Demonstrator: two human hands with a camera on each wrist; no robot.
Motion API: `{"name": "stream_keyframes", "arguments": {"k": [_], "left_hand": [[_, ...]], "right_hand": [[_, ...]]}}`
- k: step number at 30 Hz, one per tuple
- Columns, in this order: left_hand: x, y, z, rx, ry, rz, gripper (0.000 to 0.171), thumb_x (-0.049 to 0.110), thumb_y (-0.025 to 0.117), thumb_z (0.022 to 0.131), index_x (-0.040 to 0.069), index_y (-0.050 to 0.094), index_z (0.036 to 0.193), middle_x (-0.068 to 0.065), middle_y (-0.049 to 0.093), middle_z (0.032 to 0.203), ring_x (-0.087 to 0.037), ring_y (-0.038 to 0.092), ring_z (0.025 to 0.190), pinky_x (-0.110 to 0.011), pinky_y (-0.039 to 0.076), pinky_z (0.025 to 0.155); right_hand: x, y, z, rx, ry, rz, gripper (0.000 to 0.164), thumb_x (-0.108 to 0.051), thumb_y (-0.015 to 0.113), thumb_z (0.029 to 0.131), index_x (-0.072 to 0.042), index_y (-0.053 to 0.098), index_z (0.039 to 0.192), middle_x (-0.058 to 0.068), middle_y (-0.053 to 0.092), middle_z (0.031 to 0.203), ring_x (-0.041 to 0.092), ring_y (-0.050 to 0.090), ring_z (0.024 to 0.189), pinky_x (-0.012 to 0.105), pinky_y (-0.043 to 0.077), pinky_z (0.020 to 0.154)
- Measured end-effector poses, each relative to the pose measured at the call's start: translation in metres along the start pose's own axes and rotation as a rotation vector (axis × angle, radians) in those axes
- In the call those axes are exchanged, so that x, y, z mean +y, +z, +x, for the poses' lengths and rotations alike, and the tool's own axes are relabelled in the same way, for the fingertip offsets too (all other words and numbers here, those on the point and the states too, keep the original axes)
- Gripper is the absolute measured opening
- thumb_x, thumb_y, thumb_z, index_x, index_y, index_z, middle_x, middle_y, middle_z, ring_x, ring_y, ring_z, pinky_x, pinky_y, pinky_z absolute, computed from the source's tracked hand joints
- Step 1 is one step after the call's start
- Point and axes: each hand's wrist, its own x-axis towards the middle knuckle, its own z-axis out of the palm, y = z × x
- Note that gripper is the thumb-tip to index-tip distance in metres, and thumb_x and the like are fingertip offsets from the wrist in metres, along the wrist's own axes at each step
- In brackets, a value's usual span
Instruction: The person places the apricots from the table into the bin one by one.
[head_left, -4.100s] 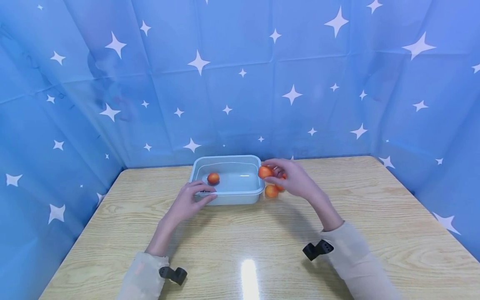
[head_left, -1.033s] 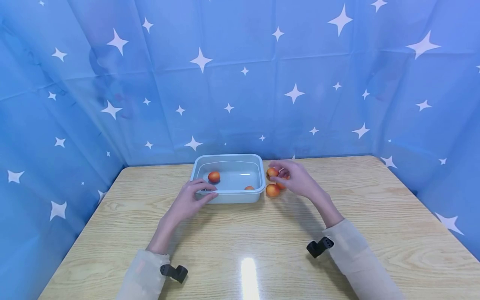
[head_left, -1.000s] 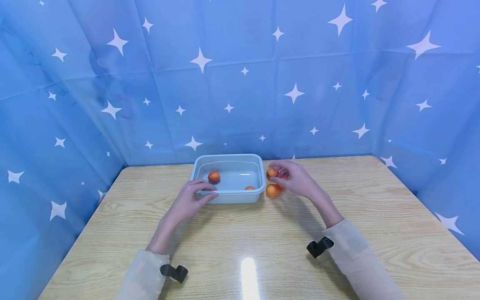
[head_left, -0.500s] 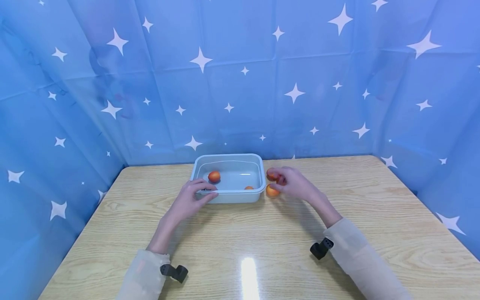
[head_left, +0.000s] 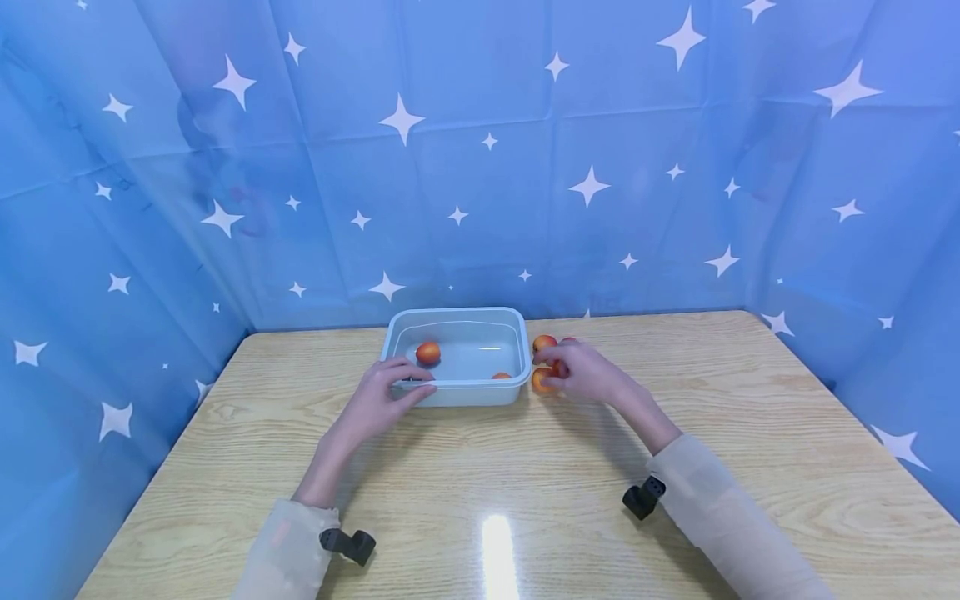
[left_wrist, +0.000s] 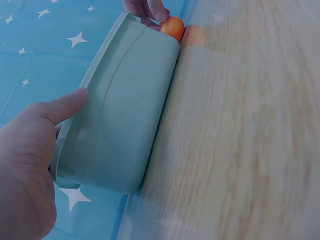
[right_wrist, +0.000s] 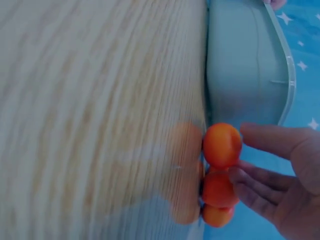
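My left hand [head_left: 382, 400] grips the near rim of a pale blue plastic basin [head_left: 476, 397] at its left end, thumb outside, as the left wrist view shows. One orange-red fruit [head_left: 428, 353] lies inside the basin; another fruit [head_left: 501, 376] is mostly hidden behind the near wall. Just right of the basin, my right hand [head_left: 588, 372] reaches over several similar fruits. In the right wrist view its thumb is spread from its fingers, with thumb and fingertips right at the nearest fruit [right_wrist: 222, 145] and the fruit behind it [right_wrist: 219, 189]. A further fruit [right_wrist: 217, 215] sits beyond them.
Everything stands on a light wood-grain table [head_left: 465, 475], near its back edge. A blue curtain with white stars [head_left: 480, 167] hangs close behind and at both sides. Black cameras [head_left: 347, 546] are strapped at both sleeves.
Since the oldest frame, the fruit from my right hand has come to lie in the basin. More recently that hand has moved from the back fruit slightly toward me. My left hand stays put.
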Motion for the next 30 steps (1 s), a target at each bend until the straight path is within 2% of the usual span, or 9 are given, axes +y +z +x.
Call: {"name": "stream_keyframes", "arguments": {"k": [5, 11, 18, 26, 30], "left_hand": [[0.0000, 0.0001, -0.0001, -0.001, -0.003, -0.001, 0.017, 0.017, 0.082, 0.087, 0.012, 0.079, 0.102, 0.007, 0.069, 0.094, -0.016, 0.060, 0.091, -0.041, 0.046, 0.085], [-0.0010, 0.0003, -0.0003, 0.004, 0.006, -0.003, 0.017, 0.017, 0.082, 0.087, 0.011, 0.079, 0.102, 0.006, 0.069, 0.094, -0.017, 0.061, 0.092, -0.041, 0.046, 0.086], [-0.0016, 0.0004, -0.0003, 0.006, 0.007, 0.002, 0.017, 0.018, 0.082, 0.087, 0.012, 0.079, 0.102, 0.007, 0.069, 0.094, -0.016, 0.061, 0.092, -0.041, 0.046, 0.087], [-0.0005, -0.0005, -0.0003, 0.005, 0.008, -0.005, 0.016, 0.018, 0.081, 0.088, 0.012, 0.079, 0.102, 0.007, 0.068, 0.094, -0.015, 0.060, 0.091, -0.041, 0.046, 0.086], [-0.0002, -0.0004, -0.0003, 0.001, 0.006, -0.007, 0.016, 0.019, 0.081, 0.088, 0.012, 0.079, 0.102, 0.008, 0.068, 0.094, -0.015, 0.060, 0.091, -0.041, 0.046, 0.085]], "right_hand": [[0.0008, 0.0011, 0.0009, -0.036, -0.040, -0.005, 0.023, -0.003, 0.076, 0.089, -0.004, 0.073, 0.111, -0.001, 0.049, 0.067, 0.012, 0.041, 0.058, 0.029, 0.036, 0.059], [0.0002, 0.0030, 0.0007, -0.072, -0.035, 0.007, 0.025, -0.004, 0.078, 0.088, -0.002, 0.072, 0.111, 0.000, 0.054, 0.075, 0.013, 0.043, 0.061, 0.028, 0.039, 0.060], [-0.0001, 0.0050, 0.0011, -0.061, -0.053, 0.019, 0.026, 0.001, 0.078, 0.085, 0.001, 0.071, 0.110, 0.000, 0.055, 0.074, 0.012, 0.044, 0.061, 0.027, 0.040, 0.061], [-0.0030, 0.0026, -0.0009, -0.050, -0.019, 0.035, 0.027, -0.002, 0.077, 0.087, -0.004, 0.071, 0.113, -0.002, 0.049, 0.066, 0.012, 0.044, 0.059, 0.028, 0.038, 0.060], [-0.0040, 0.0005, -0.0014, -0.024, 0.011, 0.040, 0.030, -0.004, 0.077, 0.087, -0.004, 0.071, 0.117, -0.001, 0.053, 0.070, 0.013, 0.046, 0.062, 0.030, 0.040, 0.061]]}}
